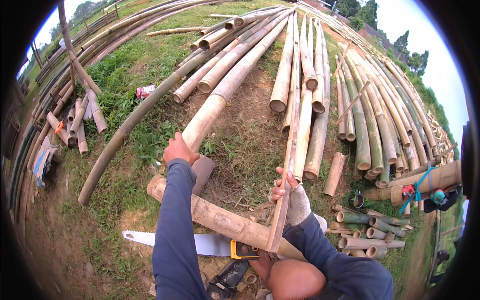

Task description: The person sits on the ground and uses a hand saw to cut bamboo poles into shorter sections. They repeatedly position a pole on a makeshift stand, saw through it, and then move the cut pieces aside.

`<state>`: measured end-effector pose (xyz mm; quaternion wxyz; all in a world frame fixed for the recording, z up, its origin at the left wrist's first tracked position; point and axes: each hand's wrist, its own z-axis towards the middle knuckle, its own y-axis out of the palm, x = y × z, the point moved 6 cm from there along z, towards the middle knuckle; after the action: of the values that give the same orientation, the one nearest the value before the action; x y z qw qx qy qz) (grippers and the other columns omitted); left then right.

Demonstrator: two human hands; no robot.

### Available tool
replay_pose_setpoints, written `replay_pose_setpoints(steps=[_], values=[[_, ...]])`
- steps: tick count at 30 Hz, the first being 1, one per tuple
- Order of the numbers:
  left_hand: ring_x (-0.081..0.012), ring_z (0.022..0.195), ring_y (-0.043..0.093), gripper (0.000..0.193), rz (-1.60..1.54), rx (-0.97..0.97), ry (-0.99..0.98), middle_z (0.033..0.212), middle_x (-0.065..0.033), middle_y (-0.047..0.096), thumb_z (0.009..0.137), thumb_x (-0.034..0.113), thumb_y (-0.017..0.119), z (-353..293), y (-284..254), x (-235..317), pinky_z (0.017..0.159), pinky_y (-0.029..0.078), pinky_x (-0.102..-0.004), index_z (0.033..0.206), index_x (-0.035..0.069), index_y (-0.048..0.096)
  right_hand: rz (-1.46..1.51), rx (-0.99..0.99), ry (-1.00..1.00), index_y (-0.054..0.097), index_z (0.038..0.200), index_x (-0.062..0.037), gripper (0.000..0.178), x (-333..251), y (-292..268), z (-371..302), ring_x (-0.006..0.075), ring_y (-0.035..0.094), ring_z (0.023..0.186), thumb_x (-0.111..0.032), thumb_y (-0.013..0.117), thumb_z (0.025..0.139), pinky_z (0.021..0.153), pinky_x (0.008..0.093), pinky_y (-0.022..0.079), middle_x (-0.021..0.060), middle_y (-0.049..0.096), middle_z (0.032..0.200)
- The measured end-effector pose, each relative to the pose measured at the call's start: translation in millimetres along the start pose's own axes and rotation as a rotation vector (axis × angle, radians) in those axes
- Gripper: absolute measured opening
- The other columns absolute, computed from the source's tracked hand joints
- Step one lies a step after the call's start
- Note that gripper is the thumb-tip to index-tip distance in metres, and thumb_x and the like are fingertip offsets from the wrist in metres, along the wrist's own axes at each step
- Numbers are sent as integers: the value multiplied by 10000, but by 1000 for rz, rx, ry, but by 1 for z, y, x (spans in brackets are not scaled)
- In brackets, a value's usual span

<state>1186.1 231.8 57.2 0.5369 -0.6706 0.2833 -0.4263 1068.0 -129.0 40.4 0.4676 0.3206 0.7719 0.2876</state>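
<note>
The right hand (pixel 287 192), in a pale glove, is closed around a long thin bamboo strip (pixel 286 185). The strip stands almost straight up and down in the picture: its near end rests on a thick bamboo log (pixel 220 220) by the person's knee, and its far end points away toward the piles. So the strip's long way runs away from the person, and the right hand grips it a little above the near end.

The left hand (pixel 178 149) is bare and reaches farther out, to the left of the strip. It holds the top of a dark flat tool (pixel 202 172), maybe a chopping blade, but the fingers are hidden, so I cannot tell how tight the grip is. The tool is well left of the strip and does not touch it. The right hand is the nearer one to the strip.

The log lies slanted across the ground in front of the person. Just under it lies a hand saw (pixel 192 243) with a yellow and black handle, its blade pointing left.

Farther out, many long bamboo poles (pixel 300 85) lie side by side on the grass and dirt. Short cut bamboo pieces (pixel 367 232) lie in a heap on the right
</note>
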Motion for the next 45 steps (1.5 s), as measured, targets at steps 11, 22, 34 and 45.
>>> replay_pose_setpoints(steps=[11,22,34,45], values=[[-387,1113,732,892,11,35,25,1276,-177,679,638,430,987,-1,0,2,951,602,-488,1334,106,532,379,-372,-15,493,1487,-20,468,-81,4,26,75,555,668,-300,592,1125,606,260,506,35,557,958],[-411,1083,735,856,12,96,52,1234,-191,695,624,433,999,-3,1,4,937,607,-499,1272,98,550,-303,-26,-298,543,1458,-56,510,-162,-47,41,98,578,673,-273,736,1040,595,270,510,14,580,943],[-409,1085,737,888,28,91,49,1238,-189,695,634,439,1003,-3,0,4,933,609,-496,1309,100,535,-1404,399,-308,435,1587,-42,846,-242,-146,75,304,705,1095,-384,827,920,861,442,581,189,668,1277],[-390,1106,732,889,28,77,44,1262,-177,692,633,424,984,0,3,3,941,610,-489,1337,112,539,-1882,346,-841,581,1457,-62,636,-213,-70,113,421,658,1177,-399,782,957,992,488,541,231,658,1253]])
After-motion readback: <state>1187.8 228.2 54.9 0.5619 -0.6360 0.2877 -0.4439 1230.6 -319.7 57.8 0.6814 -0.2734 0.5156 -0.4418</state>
